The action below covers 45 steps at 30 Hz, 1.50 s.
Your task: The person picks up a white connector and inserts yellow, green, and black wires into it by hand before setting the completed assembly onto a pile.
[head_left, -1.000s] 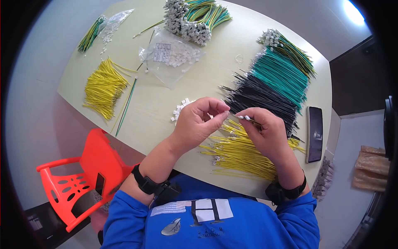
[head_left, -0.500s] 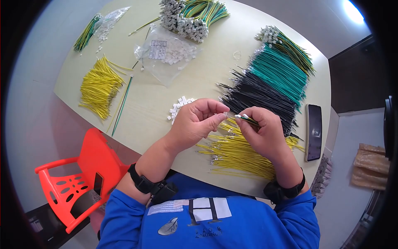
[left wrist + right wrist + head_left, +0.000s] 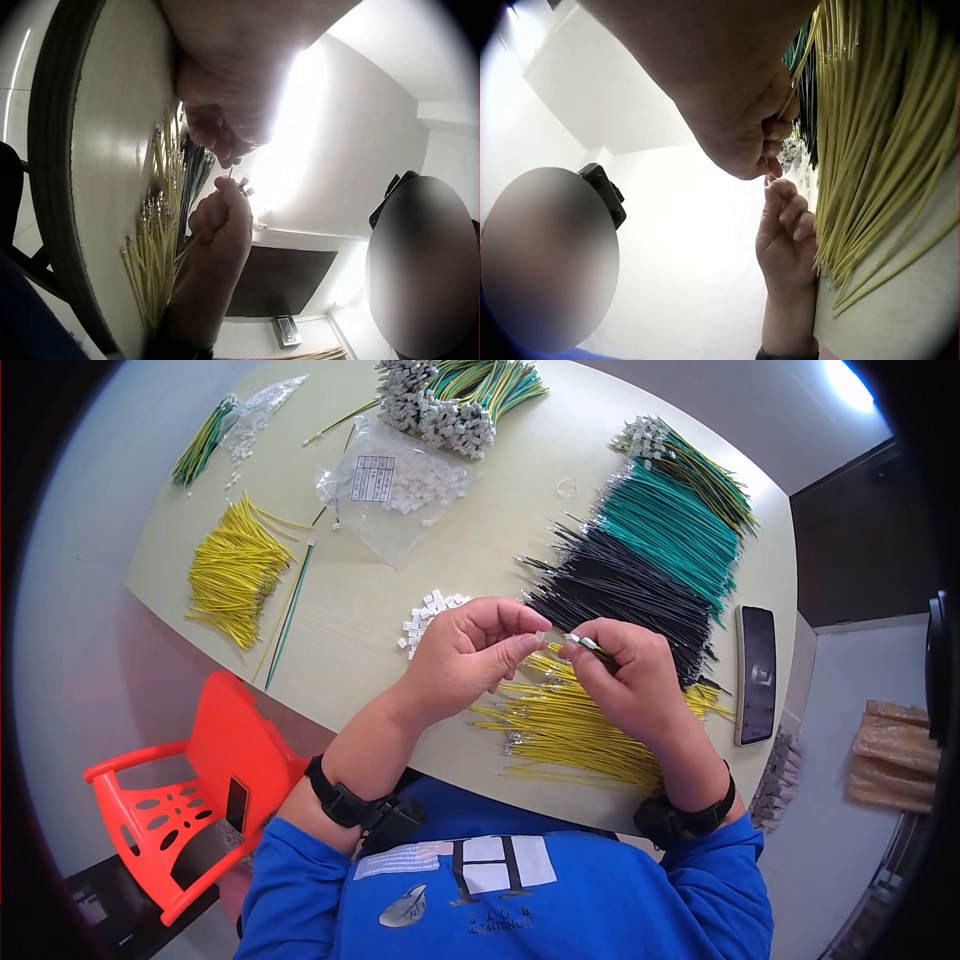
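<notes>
Thumb and forefinger of my left hand [image 3: 462, 660] pinch a small white connector housing [image 3: 541, 639]. Facing it a short gap away, my right hand [image 3: 635, 678] holds a few thin wires [image 3: 603, 652], some dark and green, whose white connectors [image 3: 578, 641] stick out past the fingertips. In the left wrist view, the right hand [image 3: 223, 221] has a thin wire end at its fingertips, pointing at the left fingers. The right wrist view shows the left hand [image 3: 784, 225] with its fingertips close to the right ones. Below the hands lie yellow wires [image 3: 580, 735] with metal ends.
Black wires [image 3: 610, 595] and green wires [image 3: 670, 525] lie beyond the right hand. Loose white housings [image 3: 425, 618] sit behind the left hand, with a plastic bag [image 3: 385, 485] of more farther back. A phone [image 3: 756, 675] rests at the right edge; a red chair [image 3: 215, 780] stands left.
The white housing in my left fingers shows more plainly than a second ago. My right fingers have shifted slightly on the wires. The table scene has slid a little left as the head view turned.
</notes>
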Each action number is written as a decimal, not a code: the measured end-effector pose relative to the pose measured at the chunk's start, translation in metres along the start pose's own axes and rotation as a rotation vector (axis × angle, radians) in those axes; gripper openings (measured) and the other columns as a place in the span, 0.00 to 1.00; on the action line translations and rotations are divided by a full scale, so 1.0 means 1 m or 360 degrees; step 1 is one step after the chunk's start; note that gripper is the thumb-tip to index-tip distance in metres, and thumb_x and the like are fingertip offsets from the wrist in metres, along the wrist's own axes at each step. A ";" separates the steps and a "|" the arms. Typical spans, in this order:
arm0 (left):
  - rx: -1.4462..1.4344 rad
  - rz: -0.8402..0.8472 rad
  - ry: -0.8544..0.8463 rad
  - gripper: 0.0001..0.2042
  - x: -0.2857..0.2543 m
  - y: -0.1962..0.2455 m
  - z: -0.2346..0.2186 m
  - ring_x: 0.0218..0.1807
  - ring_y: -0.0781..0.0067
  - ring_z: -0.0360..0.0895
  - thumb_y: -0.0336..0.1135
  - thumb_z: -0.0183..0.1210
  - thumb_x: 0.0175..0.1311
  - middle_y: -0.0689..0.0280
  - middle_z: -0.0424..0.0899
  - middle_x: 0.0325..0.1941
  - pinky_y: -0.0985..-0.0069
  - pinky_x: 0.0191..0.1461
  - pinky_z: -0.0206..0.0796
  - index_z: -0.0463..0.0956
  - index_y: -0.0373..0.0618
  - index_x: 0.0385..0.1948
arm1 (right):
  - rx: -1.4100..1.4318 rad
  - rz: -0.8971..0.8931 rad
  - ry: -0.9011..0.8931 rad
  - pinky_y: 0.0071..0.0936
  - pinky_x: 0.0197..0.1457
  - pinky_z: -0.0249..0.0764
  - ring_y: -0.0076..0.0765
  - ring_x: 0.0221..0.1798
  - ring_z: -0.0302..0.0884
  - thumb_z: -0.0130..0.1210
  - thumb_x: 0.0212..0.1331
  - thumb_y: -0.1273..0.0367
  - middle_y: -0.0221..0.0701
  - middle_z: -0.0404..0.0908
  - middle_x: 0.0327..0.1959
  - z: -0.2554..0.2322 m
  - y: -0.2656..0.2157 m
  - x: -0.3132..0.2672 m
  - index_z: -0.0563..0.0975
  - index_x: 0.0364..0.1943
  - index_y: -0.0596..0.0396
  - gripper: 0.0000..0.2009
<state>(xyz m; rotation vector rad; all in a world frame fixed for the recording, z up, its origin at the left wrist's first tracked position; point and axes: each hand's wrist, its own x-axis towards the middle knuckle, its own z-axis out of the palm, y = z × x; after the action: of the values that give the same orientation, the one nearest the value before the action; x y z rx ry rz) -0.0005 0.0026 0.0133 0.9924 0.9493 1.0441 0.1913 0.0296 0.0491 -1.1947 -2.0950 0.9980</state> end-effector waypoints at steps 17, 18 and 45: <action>-0.0105 -0.0061 0.0014 0.06 0.000 0.002 0.000 0.28 0.86 0.74 0.27 0.54 0.63 0.67 0.80 0.35 0.87 0.28 0.70 0.75 0.38 0.39 | 0.0101 0.0073 -0.0018 0.17 0.22 0.59 0.15 0.19 0.63 0.54 0.54 0.75 0.26 0.72 0.18 -0.003 0.000 -0.002 0.77 0.30 0.60 0.03; -0.0117 -0.0009 -0.0023 0.06 0.000 -0.001 -0.002 0.28 0.85 0.74 0.27 0.54 0.63 0.67 0.80 0.35 0.87 0.28 0.70 0.74 0.38 0.39 | 0.0068 0.0076 -0.0027 0.16 0.22 0.59 0.15 0.20 0.63 0.54 0.54 0.75 0.25 0.72 0.18 -0.003 0.000 -0.002 0.77 0.30 0.60 0.02; -0.0056 0.0027 -0.0081 0.09 0.000 -0.002 -0.002 0.30 0.87 0.76 0.26 0.57 0.60 0.66 0.80 0.37 0.87 0.31 0.73 0.75 0.37 0.41 | 0.0059 -0.0025 0.0073 0.15 0.22 0.58 0.13 0.19 0.62 0.58 0.53 0.74 0.23 0.70 0.17 0.000 0.001 -0.001 0.76 0.27 0.59 0.03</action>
<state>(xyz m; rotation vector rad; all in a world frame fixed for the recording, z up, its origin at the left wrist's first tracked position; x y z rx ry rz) -0.0021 0.0028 0.0106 0.9945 0.8797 1.0417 0.1927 0.0292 0.0480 -1.1700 -2.0390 0.9886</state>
